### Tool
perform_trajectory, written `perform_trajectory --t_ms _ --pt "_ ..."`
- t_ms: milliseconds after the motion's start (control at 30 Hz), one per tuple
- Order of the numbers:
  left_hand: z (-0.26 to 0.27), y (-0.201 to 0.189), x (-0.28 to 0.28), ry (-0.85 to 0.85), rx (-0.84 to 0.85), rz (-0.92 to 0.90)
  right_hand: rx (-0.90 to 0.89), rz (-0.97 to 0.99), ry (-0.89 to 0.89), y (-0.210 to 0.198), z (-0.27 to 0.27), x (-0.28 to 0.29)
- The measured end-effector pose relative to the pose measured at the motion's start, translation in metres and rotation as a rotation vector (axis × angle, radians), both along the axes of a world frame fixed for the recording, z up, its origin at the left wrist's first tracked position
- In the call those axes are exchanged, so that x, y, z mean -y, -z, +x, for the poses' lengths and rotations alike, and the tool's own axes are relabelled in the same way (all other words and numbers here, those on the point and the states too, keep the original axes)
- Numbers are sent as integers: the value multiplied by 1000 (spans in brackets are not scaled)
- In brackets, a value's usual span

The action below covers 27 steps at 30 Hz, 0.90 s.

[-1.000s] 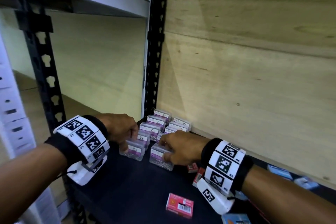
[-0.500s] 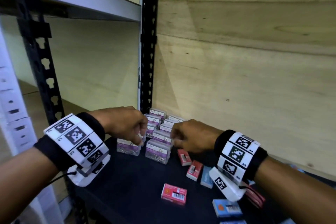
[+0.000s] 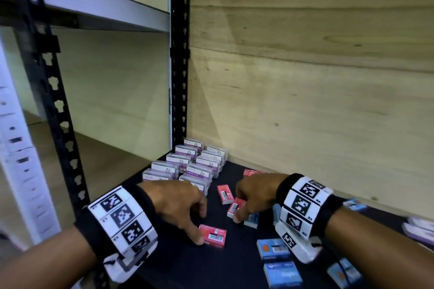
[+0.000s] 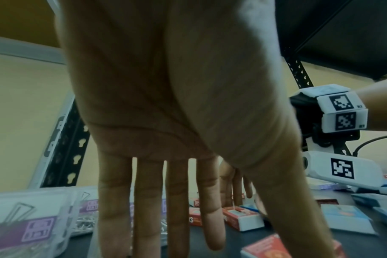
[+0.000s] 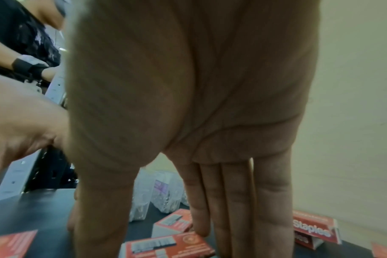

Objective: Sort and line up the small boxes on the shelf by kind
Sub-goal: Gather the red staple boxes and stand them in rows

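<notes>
Overall, shelf: the black shelf board (image 3: 164,263) sat against a plywood back wall (image 3: 305,101), with a black punched upright (image 3: 179,54) in the rear corner.
Clear boxes: the clear paper-clip boxes (image 3: 187,166) with purple labels stood in two touching rows in the rear left corner, beside the upright.
Blue boxes: several blue boxes (image 3: 274,248) lay loose at the front right, more under the right wrist.
Red boxes: red staple boxes (image 3: 225,194) lay scattered mid-shelf, apart from the clear rows.
Left hand: the left hand (image 3: 178,204) reached down with fingers extended, thumb tip touching the nearest red box (image 3: 213,235); it gripped nothing.
Right hand: the right hand (image 3: 256,191) hung fingers-down over another red box (image 3: 235,207), thumb beside it; fingers looked straight from the wrist view, and whether they gripped it could not be told.
</notes>
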<state>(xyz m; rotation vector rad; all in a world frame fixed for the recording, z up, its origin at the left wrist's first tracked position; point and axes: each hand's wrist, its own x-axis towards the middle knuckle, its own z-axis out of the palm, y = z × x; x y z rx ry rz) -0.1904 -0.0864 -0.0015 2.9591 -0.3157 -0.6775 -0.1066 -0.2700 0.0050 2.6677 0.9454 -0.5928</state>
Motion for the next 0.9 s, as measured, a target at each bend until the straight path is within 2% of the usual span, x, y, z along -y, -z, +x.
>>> perform_trajectory --t_ms 467,667,900 --pt "3 3 7 53 47 51 -17 -107 76 5 0 12" --pt "12 1 33 117 174 9 1 -22 76 6 4 33" --pt "22 4 74 229 167 -13 74 49 124 -10 15 73"
